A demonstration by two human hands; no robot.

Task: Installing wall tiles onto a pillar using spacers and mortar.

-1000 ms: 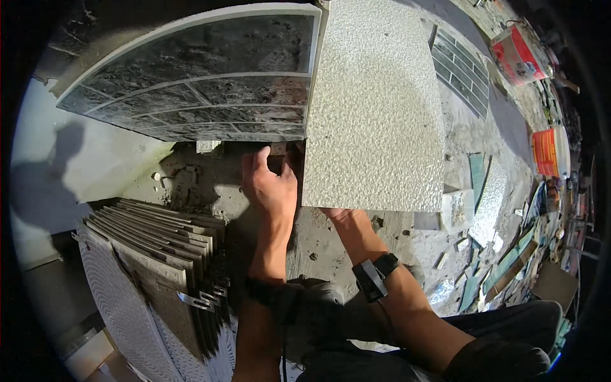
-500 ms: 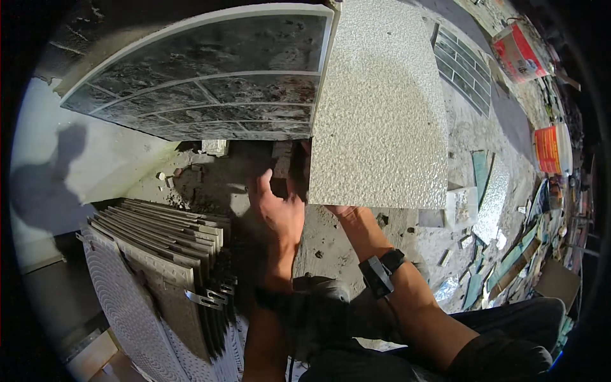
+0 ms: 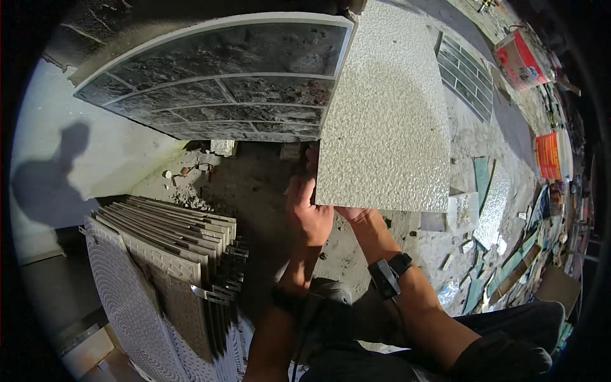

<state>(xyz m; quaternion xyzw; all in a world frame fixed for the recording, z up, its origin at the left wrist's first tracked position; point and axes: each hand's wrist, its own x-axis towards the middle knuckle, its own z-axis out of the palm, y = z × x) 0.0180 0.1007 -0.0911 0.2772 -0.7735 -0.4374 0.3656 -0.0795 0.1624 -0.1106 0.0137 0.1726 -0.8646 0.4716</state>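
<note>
A large cream tile (image 3: 388,121) with a rough, glossy surface stands on edge in front of me. My left hand (image 3: 312,215) is closed at its lower left corner, fingers curled against the edge. My right hand (image 3: 356,215) reaches under the lower edge and behind the tile, which hides most of its fingers; some fingertips show past the left edge. A dark tile panel (image 3: 254,89) with pale grout-like lines leans just left of the cream tile. At lower left stands a stack of tiles (image 3: 165,235) on edge, with metal clips along its right side.
A pale wall (image 3: 44,165) rises at the left, with rubble (image 3: 191,181) at its foot. Another lined panel (image 3: 468,76) lies at upper right. Two red-and-white buckets, one (image 3: 525,60) farther and one (image 3: 552,155) nearer, stand at the right among scattered offcuts (image 3: 515,264).
My left hand has moved right, from open beside the tile to closed at its corner. The cream tile and dark panel appear slightly farther right in view. My right hand stays behind the tile.
</note>
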